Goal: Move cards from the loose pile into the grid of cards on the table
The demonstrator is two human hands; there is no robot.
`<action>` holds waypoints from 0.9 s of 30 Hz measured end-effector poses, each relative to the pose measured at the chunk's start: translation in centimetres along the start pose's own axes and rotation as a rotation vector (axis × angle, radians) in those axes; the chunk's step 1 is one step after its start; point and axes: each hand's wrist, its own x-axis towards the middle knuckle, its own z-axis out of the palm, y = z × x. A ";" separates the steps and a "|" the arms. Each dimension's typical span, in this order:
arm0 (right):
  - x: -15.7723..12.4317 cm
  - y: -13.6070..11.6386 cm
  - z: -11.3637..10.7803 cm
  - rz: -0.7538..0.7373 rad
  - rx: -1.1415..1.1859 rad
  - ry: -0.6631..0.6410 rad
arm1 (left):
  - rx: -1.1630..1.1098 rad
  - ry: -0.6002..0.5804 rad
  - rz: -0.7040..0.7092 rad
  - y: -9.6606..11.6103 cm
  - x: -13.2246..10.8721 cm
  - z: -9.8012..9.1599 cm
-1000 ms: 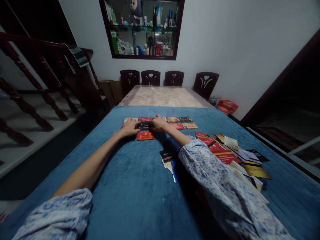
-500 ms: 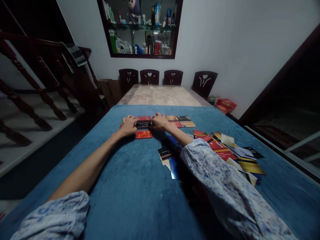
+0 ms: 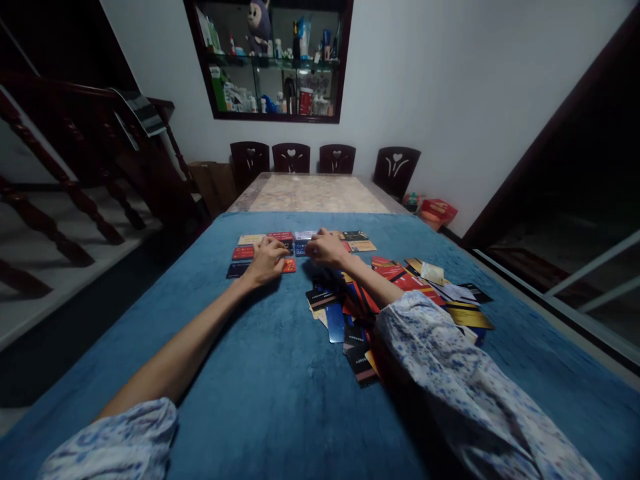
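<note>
Several bank-style plastic cards lie in rows on the blue cloth, among them a dark blue card (image 3: 237,269) and a cream card (image 3: 251,239). My left hand (image 3: 269,261) rests over the left part of the rows, its fingers bent but apart, beside an orange-red card (image 3: 289,265). Bunched fingers of my right hand (image 3: 327,248) close at the right edge of a blue card (image 3: 301,249) lying flat; my fingertips are partly hidden. Above that card is a pale silvery card (image 3: 304,235). To the right lie a black card (image 3: 355,235) and a tan card (image 3: 363,246).
A loose overlapping pile of cards, with a gold card (image 3: 470,315) and a black card (image 3: 361,365), spreads under and beside my right forearm. Past the blue cloth (image 3: 240,387) is the bare tabletop (image 3: 310,193). Chairs (image 3: 291,158) stand at the far end.
My left hand has moved slightly right and nearer. My right hand has shifted right relative to the rows, off the black card, uncovering blue and silvery cards. The view has shifted a little.
</note>
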 end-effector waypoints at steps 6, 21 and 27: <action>-2.7 0.9 0.4 0.019 0.009 0.090 | -0.036 0.007 0.049 2.8 -0.7 0.3; -8.0 2.3 2.1 0.134 0.122 0.130 | -0.024 -0.086 0.172 8.9 -2.0 2.0; -8.9 2.3 2.6 0.132 0.114 0.055 | 0.024 -0.242 0.241 10.6 -2.3 2.2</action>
